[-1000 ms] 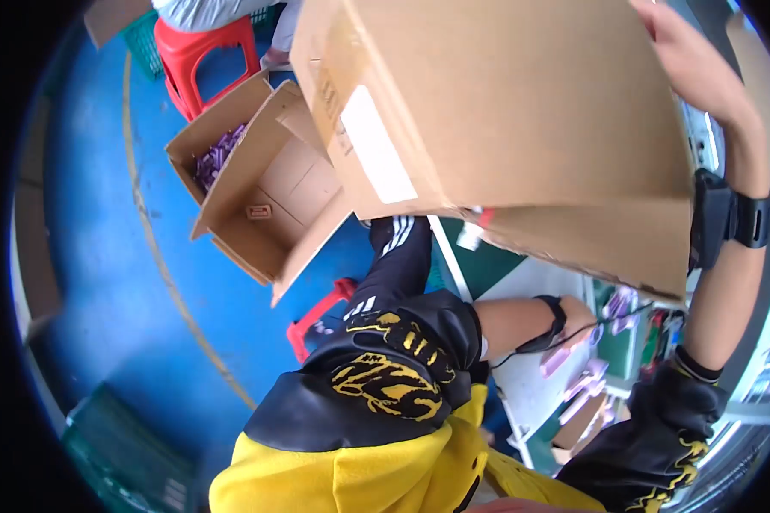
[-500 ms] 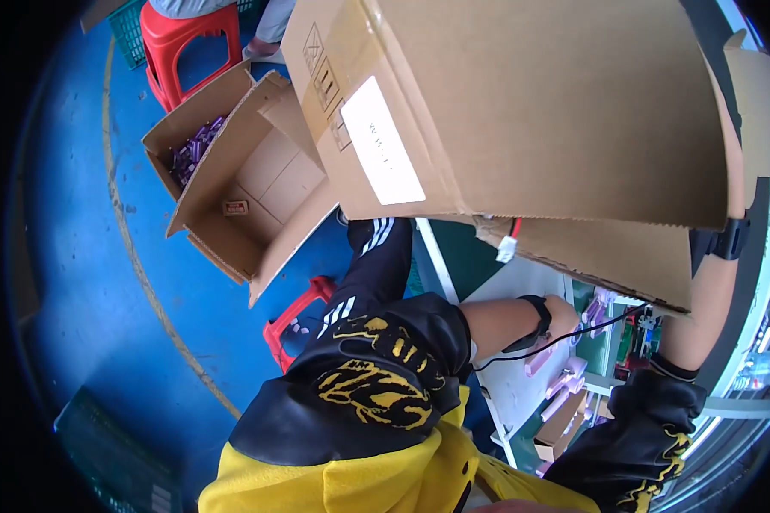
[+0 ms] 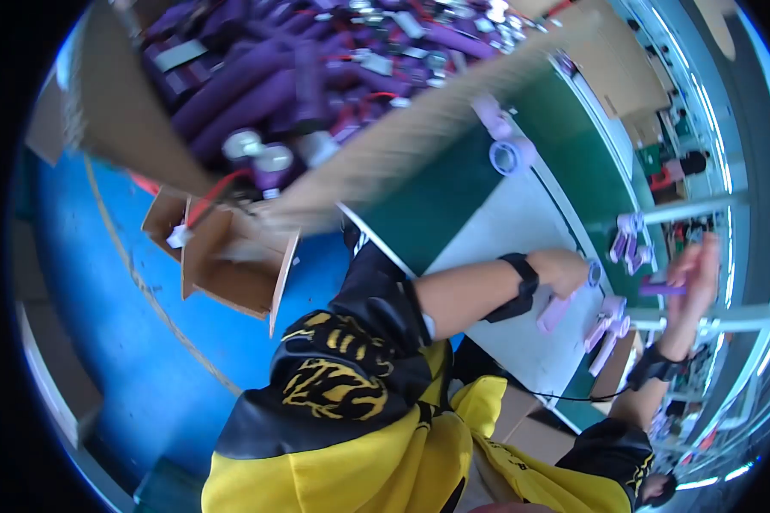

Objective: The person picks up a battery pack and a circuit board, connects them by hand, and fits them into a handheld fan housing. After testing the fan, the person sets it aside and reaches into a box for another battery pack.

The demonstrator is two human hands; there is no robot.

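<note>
My left hand point(image 3: 558, 270) is closed on a lilac plastic housing with a ring-shaped head point(image 3: 594, 273) and a short handle point(image 3: 554, 314), low over the white work surface. My right hand point(image 3: 698, 278), raised at the right, pinches a purple cylindrical battery point(image 3: 660, 289); its fingertips are blurred. Across the top, a cardboard box point(image 3: 376, 162) holds many purple batteries point(image 3: 269, 90) with red wires and white connectors. Similar lilac housings point(image 3: 606, 325) lie beside my left hand, and another point(image 3: 506, 145) rests on the green bench beyond.
The bench point(image 3: 419, 214) has a green top with a white panel point(image 3: 509, 235). An open cardboard box point(image 3: 231, 265) stands on the blue floor point(image 3: 137, 342) at the left. A black cord point(image 3: 573, 398) crosses toward my right wrist. More lilac parts point(image 3: 630, 239) sit near the bench's far edge.
The view has swung so the large box now shows its batteries. My right hand, hidden behind the box flap before, is now in sight with a purple battery. My left hand stays over the bench.
</note>
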